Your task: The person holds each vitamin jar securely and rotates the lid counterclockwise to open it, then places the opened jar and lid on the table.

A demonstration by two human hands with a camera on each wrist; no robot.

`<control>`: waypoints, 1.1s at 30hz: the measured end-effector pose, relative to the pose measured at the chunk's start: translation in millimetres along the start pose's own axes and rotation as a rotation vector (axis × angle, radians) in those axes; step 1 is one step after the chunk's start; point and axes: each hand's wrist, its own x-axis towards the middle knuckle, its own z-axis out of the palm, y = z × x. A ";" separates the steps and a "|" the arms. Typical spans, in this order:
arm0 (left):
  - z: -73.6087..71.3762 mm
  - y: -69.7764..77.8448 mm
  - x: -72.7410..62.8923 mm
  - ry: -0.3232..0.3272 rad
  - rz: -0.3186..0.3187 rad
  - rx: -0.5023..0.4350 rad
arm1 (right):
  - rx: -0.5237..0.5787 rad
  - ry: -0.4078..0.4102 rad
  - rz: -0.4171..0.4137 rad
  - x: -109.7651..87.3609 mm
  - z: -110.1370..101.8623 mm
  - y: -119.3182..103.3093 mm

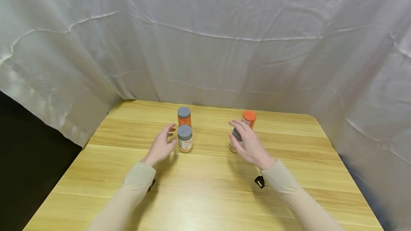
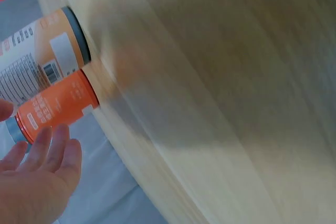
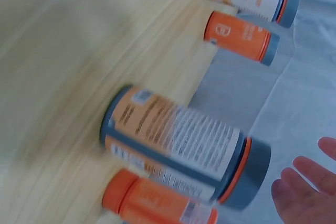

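Four fingers and thumb of my left hand [image 1: 160, 146] are spread and relaxed, just left of a jar with a grey lid and white-and-peach label [image 1: 185, 140]. Directly behind that jar stands an orange jar with a grey lid [image 1: 184, 116]. My right hand [image 1: 250, 145], fingers loosely extended, is beside the upper part of another grey-lidded jar [image 1: 236, 134] and partly hides it in the head view. The right wrist view shows this jar [image 3: 173, 140] upright, with the fingertips apart from its lid. Behind it is a jar with an orange top [image 1: 249, 117].
All the jars stand on a wood-grain table [image 1: 199, 191]. A pale grey curtain [image 1: 205, 63] hangs behind the table and along its sides. A small black object [image 1: 260, 181] shows at the right cuff, and a dark area [image 1: 29, 152] lies beyond the left edge.
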 end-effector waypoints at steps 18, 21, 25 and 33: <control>20.6 0.1 -2.0 -0.074 -0.028 -0.180 | 0.396 -0.125 0.173 6.6 29.5 -26.8; 23.9 3.0 -2.7 -0.081 -0.050 -0.209 | 0.465 -0.125 0.218 5.6 32.6 -29.0; 28.8 4.0 -0.5 -0.067 -0.059 -0.226 | 0.527 -0.124 0.288 7.9 36.6 -30.6; 38.2 2.2 3.7 -0.038 -0.084 -0.252 | 0.595 -0.153 0.406 14.2 45.6 -32.5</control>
